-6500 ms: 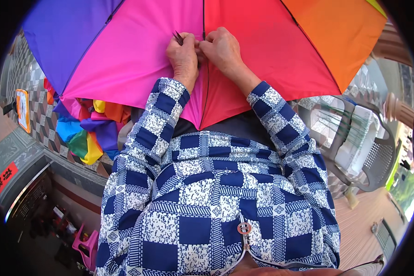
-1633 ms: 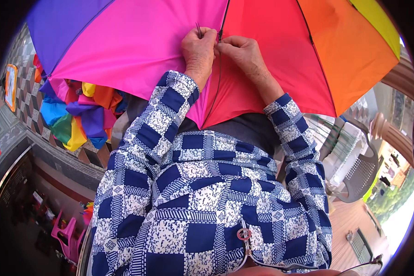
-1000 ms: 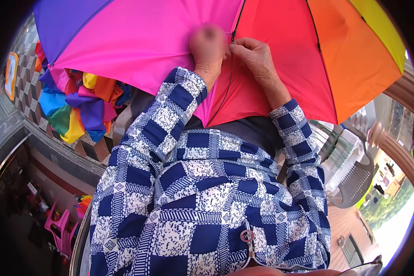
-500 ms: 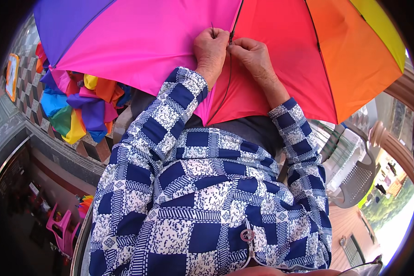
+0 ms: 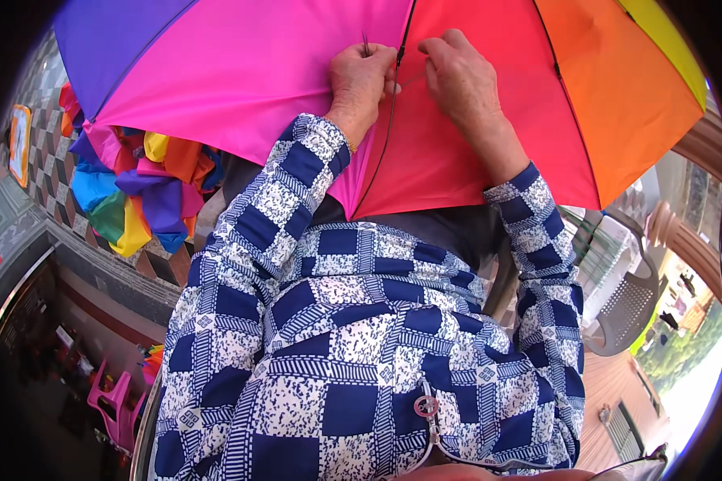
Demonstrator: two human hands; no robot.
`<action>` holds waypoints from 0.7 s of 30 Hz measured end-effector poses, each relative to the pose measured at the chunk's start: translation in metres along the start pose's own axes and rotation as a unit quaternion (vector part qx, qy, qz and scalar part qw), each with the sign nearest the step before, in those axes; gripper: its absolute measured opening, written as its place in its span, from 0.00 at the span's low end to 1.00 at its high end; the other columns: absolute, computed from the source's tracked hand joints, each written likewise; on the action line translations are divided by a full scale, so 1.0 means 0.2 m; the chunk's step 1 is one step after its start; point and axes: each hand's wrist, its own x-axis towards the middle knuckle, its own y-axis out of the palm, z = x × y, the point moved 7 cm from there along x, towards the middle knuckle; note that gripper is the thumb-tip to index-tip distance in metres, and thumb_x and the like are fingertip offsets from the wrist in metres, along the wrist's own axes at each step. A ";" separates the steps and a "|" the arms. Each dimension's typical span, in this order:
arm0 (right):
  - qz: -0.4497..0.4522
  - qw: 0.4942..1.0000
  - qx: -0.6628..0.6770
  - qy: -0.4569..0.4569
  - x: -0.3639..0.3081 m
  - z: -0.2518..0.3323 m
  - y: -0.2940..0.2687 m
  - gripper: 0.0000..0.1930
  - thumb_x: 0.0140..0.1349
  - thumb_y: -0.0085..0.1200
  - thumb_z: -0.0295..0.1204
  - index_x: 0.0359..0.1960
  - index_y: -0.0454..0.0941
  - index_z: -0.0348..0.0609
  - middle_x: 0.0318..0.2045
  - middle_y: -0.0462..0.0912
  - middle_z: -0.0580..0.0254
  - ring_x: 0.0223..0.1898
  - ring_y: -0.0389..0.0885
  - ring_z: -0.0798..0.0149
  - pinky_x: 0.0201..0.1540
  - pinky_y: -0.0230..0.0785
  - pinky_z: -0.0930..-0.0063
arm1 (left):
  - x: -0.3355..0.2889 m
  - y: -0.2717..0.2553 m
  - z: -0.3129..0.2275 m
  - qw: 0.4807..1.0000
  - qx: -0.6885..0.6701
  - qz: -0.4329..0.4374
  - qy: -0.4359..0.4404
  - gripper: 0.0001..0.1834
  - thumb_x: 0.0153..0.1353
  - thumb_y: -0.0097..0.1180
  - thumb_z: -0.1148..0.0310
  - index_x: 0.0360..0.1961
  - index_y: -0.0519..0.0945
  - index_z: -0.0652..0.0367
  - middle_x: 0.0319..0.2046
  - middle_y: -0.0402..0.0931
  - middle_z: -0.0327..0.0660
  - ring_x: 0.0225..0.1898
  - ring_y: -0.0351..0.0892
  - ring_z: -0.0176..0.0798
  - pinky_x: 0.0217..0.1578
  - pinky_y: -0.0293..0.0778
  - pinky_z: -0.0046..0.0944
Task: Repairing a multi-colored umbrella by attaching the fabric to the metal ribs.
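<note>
A rainbow umbrella [image 5: 265, 88] is spread across my lap, its inner side with the dark ribs facing me. My left hand [image 5: 361, 78] is closed beside the rib [image 5: 388, 132] between the pink and red panels, near a dark joint [image 5: 400, 54]. Thin dark strands [image 5: 366, 46] stick up from its fingers. Over the red panel, my right hand [image 5: 464, 78] is raised off the rib with thumb and forefinger bent together. A faint thread-like line seems to run between the hands; what the right fingertips hold is too small to make out.
At the left, a heap of multicoloured folded fabric [image 5: 148, 196] lies on the patterned tile floor [image 5: 50, 156]. A pink plastic stool [image 5: 116, 405] stands at the lower left. On the right are a grey perforated chair [image 5: 626, 317] and a brown column-like rail [image 5: 686, 240].
My right hand has pulled away from the rib joint, to the right and slightly up. The left hand stays by the rib, having shifted slightly left with the umbrella.
</note>
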 end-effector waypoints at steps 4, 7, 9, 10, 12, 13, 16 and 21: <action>-0.006 1.000 0.027 0.002 0.05 -0.06 0.07 0.07 0.53 0.50 0.27 0.33 0.78 0.43 0.28 0.79 0.58 0.32 0.79 0.54 0.33 0.72 0.65 | -0.01 0.02 0.00 0.999 -0.027 0.014 -0.024 0.06 0.52 0.56 0.73 0.22 0.73 0.59 0.14 0.68 0.35 0.09 0.66 0.29 0.10 0.64 0.28; 0.039 0.997 0.061 0.030 0.03 -0.10 0.13 0.08 0.53 0.49 0.27 0.33 0.78 0.43 0.28 0.80 0.57 0.32 0.79 0.54 0.33 0.72 0.65 | 0.00 0.04 0.01 0.997 -0.054 0.037 -0.040 0.06 0.53 0.56 0.73 0.22 0.73 0.58 0.14 0.68 0.34 0.09 0.65 0.29 0.10 0.63 0.28; 0.172 0.945 0.244 0.135 -0.02 -0.10 0.21 0.07 0.50 0.49 0.27 0.30 0.76 0.40 0.26 0.79 0.53 0.31 0.79 0.51 0.31 0.71 0.63 | 0.01 0.01 0.02 0.998 -0.055 0.018 -0.038 0.05 0.53 0.56 0.73 0.22 0.73 0.57 0.13 0.68 0.34 0.09 0.65 0.29 0.10 0.63 0.28; 0.235 0.896 0.330 0.186 -0.06 -0.08 0.24 0.07 0.49 0.49 0.27 0.28 0.75 0.39 0.25 0.79 0.52 0.30 0.78 0.49 0.29 0.71 0.62 | 0.01 0.00 0.02 0.998 -0.054 0.009 -0.038 0.05 0.53 0.56 0.73 0.22 0.73 0.57 0.13 0.68 0.33 0.09 0.64 0.28 0.09 0.62 0.28; 0.200 0.927 0.275 0.158 -0.08 -0.05 0.15 0.07 0.49 0.50 0.27 0.29 0.76 0.39 0.25 0.78 0.52 0.30 0.78 0.49 0.30 0.71 0.61 | 0.01 0.00 0.02 0.998 -0.045 0.011 -0.040 0.05 0.53 0.56 0.73 0.23 0.73 0.57 0.13 0.68 0.33 0.09 0.64 0.29 0.09 0.62 0.28; 0.164 0.953 0.217 0.130 -0.08 -0.04 0.09 0.07 0.49 0.50 0.27 0.29 0.77 0.40 0.26 0.78 0.53 0.29 0.78 0.49 0.30 0.71 0.61 | 0.01 0.01 0.01 0.998 -0.035 0.016 -0.041 0.05 0.53 0.56 0.73 0.23 0.73 0.57 0.13 0.67 0.33 0.09 0.64 0.29 0.09 0.62 0.28; 0.095 0.987 0.099 0.085 -0.06 -0.01 0.04 0.07 0.50 0.51 0.28 0.30 0.78 0.41 0.27 0.78 0.55 0.29 0.78 0.51 0.32 0.71 0.62 | 0.00 0.01 0.01 0.999 -0.023 0.015 -0.044 0.05 0.53 0.56 0.72 0.23 0.73 0.57 0.13 0.67 0.34 0.08 0.64 0.29 0.09 0.61 0.27; -0.009 0.992 0.106 0.066 0.02 -0.05 0.08 0.06 0.51 0.52 0.29 0.30 0.79 0.43 0.28 0.76 0.57 0.31 0.78 0.52 0.35 0.71 0.63 | -0.01 0.02 0.02 0.999 -0.018 0.009 -0.042 0.06 0.54 0.56 0.71 0.23 0.72 0.57 0.13 0.67 0.34 0.08 0.65 0.29 0.09 0.61 0.27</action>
